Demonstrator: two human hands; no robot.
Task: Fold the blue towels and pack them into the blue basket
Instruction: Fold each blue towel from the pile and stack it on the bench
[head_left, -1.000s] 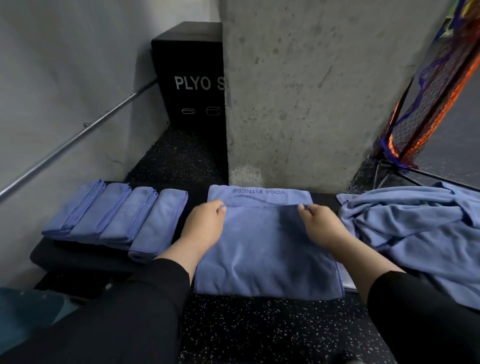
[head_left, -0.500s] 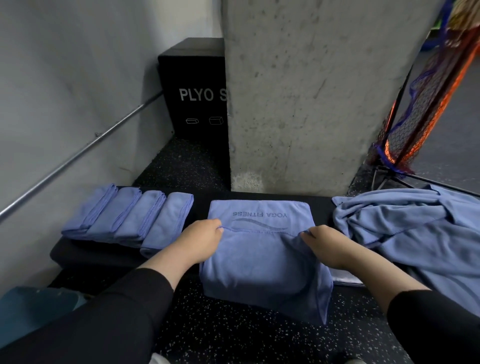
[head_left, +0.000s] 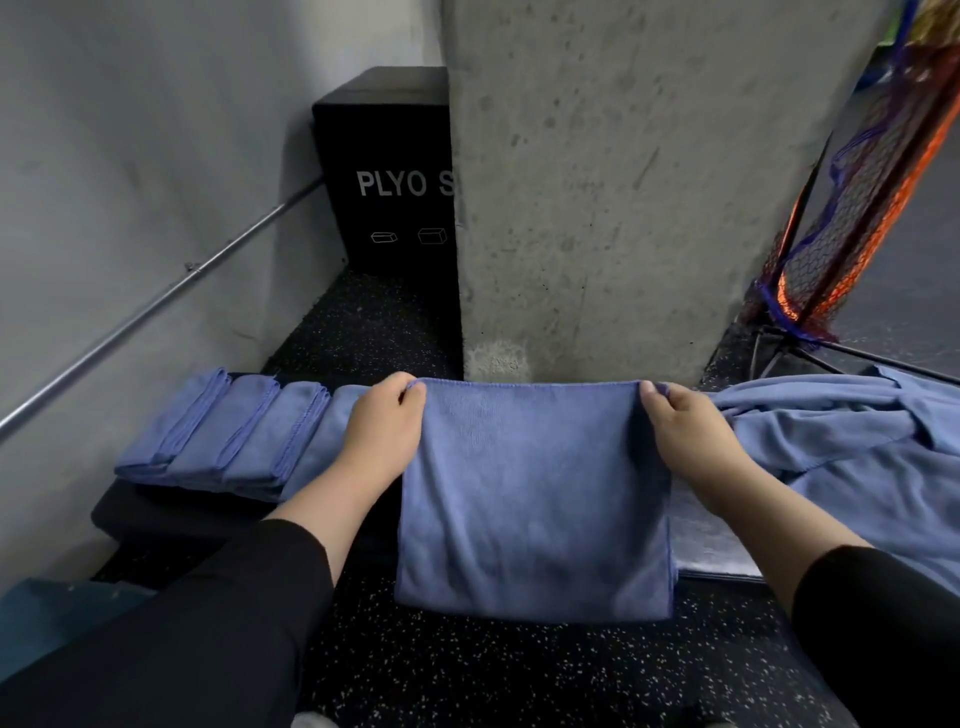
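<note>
A folded blue towel (head_left: 535, 499) hangs in front of me, held up by its top edge. My left hand (head_left: 384, 431) pinches its top left corner and my right hand (head_left: 685, 436) pinches its top right corner. Several folded blue towels (head_left: 223, 431) lie in a row on the low black bench (head_left: 156, 514) at the left. A loose heap of unfolded blue towels (head_left: 852, 441) lies at the right. A dark teal shape (head_left: 47, 618) at the bottom left may be the blue basket; only a corner shows.
A concrete pillar (head_left: 623, 182) rises straight ahead behind the bench. A black plyo box (head_left: 384, 171) stands behind at the left, beside a wall with a metal rail (head_left: 156, 306). An orange and blue net (head_left: 852, 208) hangs at the right. The floor is speckled black rubber.
Both hands lifted the towel off the bench by its folded edge. It lay flat with the printed end showing; now it hangs doubled between my hands.
</note>
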